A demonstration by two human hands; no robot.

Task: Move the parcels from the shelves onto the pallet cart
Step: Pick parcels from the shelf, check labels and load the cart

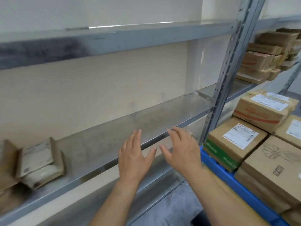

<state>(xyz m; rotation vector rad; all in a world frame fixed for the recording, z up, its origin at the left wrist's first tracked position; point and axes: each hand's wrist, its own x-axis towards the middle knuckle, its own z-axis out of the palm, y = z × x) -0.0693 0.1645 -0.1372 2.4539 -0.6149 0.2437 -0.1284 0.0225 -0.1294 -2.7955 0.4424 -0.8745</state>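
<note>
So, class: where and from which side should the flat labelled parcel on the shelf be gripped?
Probably by its free right edge, coming from the right: the parcel lies flat, another parcel crowds its left, bare shelf lies on its right.

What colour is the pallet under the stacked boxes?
Blue; the pallet shows best in the head view.

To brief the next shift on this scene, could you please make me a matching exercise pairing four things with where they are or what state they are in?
Things:
1. green-banded box
2. flat wrapped parcel
3. left hand
4. stacked boxes

Places or states:
A. left end of the middle shelf
B. open, fingers straight, holding nothing
C. on the right-bay shelf
D. on the blue pallet cart

Pairs: 1-D, 2-A, 3-B, 4-C.
</note>
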